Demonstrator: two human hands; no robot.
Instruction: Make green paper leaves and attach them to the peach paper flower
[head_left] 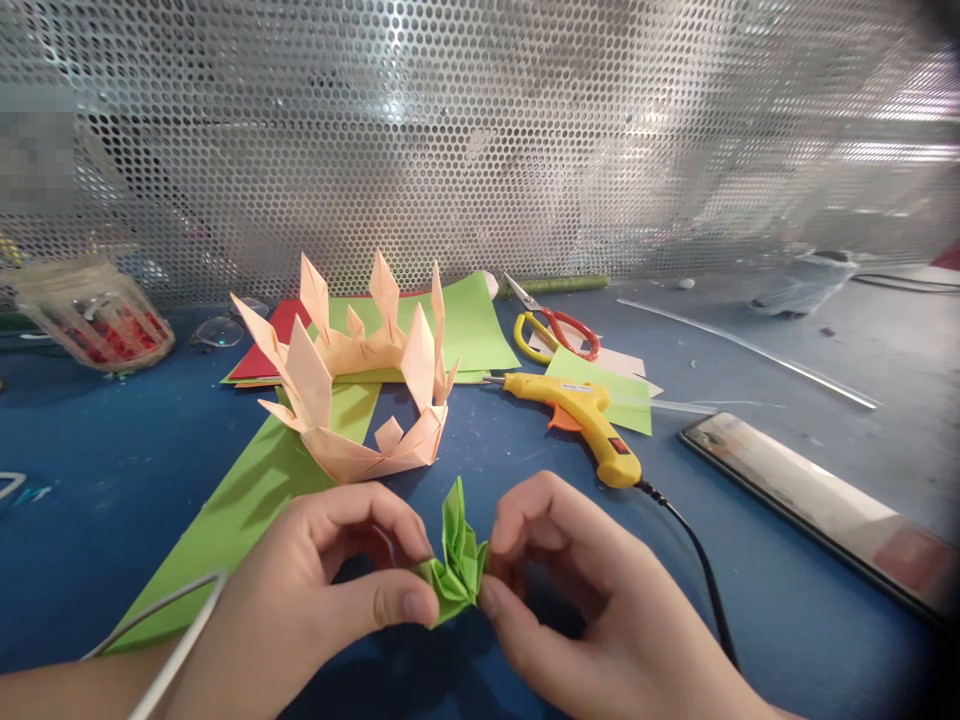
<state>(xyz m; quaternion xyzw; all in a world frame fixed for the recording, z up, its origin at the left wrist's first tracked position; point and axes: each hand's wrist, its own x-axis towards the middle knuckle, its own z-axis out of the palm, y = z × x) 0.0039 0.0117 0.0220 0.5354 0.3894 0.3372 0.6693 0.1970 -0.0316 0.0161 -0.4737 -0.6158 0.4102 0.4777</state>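
From the head camera, my only view, I take the peach paper ring [367, 460] as the landmark. The folded green paper [454, 575] is on the near side of that ring and a little to its right, raised between the two hands. Its longest leaf points up and slightly away, so I read the long axis as roughly upright, crossing the line from one hand to the other. Neither hand is plainly nearer, since the paper fills the gap between both sets of fingertips.

I have the left hand [322, 570] in a nearly closed pinch, thumb in front and index finger behind, on the paper's left lobe. The right hand [581, 590] has its fingers curled and its thumb coming up from below; it seems to pinch the right edge, though the fingertips cover the exact contact from me. Both wrists come in from the near side of the ring, backs of the hands turned outward.

To the right of the ring the yellow glue gun [574, 395] lies on the surface [480, 450], nozzle towards it; under the ring's left side I see a green sheet [217, 540]
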